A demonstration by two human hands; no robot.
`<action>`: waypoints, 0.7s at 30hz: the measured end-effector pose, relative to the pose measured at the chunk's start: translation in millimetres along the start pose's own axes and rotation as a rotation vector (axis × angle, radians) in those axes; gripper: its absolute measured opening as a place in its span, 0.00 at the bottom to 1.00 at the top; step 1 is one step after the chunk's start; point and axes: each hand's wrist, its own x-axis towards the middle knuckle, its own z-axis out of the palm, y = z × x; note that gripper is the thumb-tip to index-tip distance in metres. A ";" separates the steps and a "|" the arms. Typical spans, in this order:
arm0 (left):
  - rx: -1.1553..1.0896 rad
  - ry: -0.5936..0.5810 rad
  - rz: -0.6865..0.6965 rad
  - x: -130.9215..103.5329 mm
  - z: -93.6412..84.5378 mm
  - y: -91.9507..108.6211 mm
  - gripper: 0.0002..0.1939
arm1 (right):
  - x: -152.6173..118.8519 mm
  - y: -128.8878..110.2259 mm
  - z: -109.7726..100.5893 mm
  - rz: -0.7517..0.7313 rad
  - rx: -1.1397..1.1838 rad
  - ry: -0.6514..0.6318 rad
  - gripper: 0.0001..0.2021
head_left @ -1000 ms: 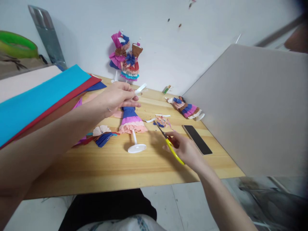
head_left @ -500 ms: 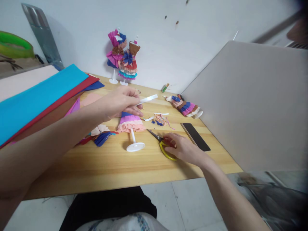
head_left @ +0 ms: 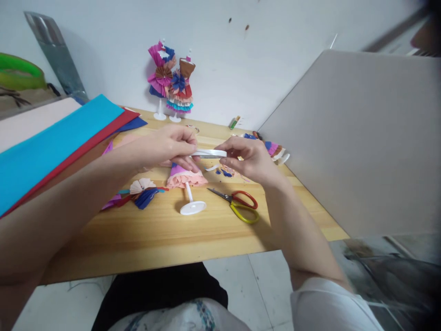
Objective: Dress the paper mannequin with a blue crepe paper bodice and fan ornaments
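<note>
A narrow white strip (head_left: 211,153) stretches level above the table between both hands. My left hand (head_left: 179,146) pinches its left part, fingers curled. At its right end, my right hand (head_left: 246,158) closes thumb and fingers on the tip. Beneath my left hand lies a small dress form (head_left: 188,178) with a purple and pink ruffled skirt; its top is hidden. Its round white base (head_left: 193,208) points toward me. Scissors (head_left: 237,202) with one red and one yellow handle rest on the table, blades slightly apart.
Colored paper sheets (head_left: 62,138) cover the left side. Two dressed forms (head_left: 172,82) stand at the wall; another (head_left: 275,151) lies behind my right hand. Paper scraps (head_left: 227,171) and folded paper pieces (head_left: 144,193) lie on the wooden table (head_left: 155,239). A grey panel (head_left: 358,138) stands right.
My right hand has left the scissors and moved up to the white strip, now gripping its end. The scissors stay on the table. My left hand still holds the strip.
</note>
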 end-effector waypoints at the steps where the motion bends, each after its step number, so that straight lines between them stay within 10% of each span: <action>1: -0.002 0.015 0.003 1.0 -1.8 0.4 0.08 | 3.4 1.4 -0.9 -0.002 0.032 -0.015 0.09; 10: -0.004 0.241 0.173 -0.8 -24.9 15.8 0.04 | 41.8 42.5 -12.7 0.295 -0.097 0.083 0.07; 21: 0.075 0.187 0.199 -10.2 -31.4 21.4 0.05 | 80.3 95.1 36.2 0.320 -0.301 0.011 0.14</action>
